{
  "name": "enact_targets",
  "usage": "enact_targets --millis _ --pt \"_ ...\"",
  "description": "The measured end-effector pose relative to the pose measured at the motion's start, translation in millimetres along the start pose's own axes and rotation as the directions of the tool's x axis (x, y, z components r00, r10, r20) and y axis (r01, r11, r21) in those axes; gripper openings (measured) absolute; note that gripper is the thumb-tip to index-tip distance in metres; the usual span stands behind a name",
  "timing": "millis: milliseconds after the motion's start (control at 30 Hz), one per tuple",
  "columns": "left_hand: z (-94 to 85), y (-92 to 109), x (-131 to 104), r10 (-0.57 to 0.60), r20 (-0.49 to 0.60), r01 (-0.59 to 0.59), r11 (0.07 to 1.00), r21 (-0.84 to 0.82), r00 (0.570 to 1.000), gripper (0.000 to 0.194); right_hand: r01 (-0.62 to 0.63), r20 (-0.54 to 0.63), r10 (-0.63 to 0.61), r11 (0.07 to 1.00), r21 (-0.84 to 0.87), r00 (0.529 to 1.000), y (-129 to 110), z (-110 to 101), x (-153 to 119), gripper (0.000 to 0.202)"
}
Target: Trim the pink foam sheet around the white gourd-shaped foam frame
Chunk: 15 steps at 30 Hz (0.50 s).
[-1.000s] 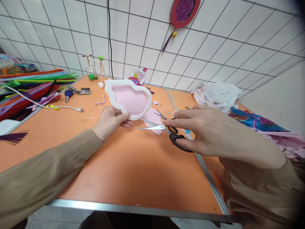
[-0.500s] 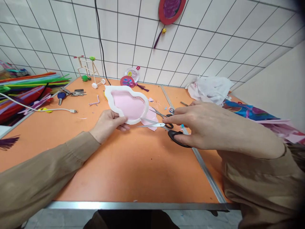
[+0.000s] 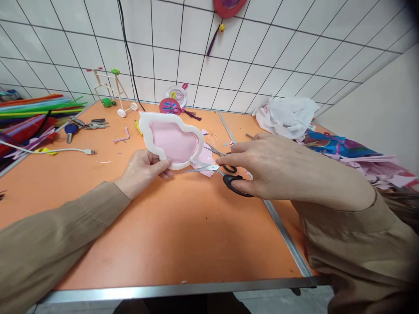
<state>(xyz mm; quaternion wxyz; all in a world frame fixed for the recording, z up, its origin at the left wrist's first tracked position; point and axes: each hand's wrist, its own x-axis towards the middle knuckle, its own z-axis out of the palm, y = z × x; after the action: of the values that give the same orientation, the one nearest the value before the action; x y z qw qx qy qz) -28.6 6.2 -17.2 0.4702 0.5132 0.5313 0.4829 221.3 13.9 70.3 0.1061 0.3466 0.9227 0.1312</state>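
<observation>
Free room nearside of held scissors (image 3: 214, 167)

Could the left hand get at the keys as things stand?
Probably, once its fingers are free: the left hand grips the white frame. Nothing tall seems to stand between it and the keys; a pink strip lies near the path.

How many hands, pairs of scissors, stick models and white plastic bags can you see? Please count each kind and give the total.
Hands: 2 (left hand, right hand)
Pairs of scissors: 2 (held pair, lying pair)
Stick models: 1 (stick model)
White plastic bags: 1 (white plastic bag)
Total: 6
</observation>
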Motion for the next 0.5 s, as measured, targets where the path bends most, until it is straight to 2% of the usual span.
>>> enact_targets --millis 100,267,500 --pt "-1.0 -1.3 0.7 0.015 0.011 -0.015 1.000 -0.002 1.000 0.017 -0.021 0.026 0.020 1.000 0.013 0.999 -0.6 -0.6 0.1 0.015" --pt "-2.3 -2.4 0.3 0.057 0.028 -0.057 0.998 0.002 0.998 0.022 -0.005 0.005 0.005 1.000 0.010 1.000 -2.4 -2.3 -2.1 0.013" --pt "-1.3 -2.5 -1.8 0.055 0.038 -0.055 0.998 -0.007 0.998 0.024 -0.004 0.016 0.004 1.000 0.015 1.000 -6.0 -2.2 -0.8 0.012"
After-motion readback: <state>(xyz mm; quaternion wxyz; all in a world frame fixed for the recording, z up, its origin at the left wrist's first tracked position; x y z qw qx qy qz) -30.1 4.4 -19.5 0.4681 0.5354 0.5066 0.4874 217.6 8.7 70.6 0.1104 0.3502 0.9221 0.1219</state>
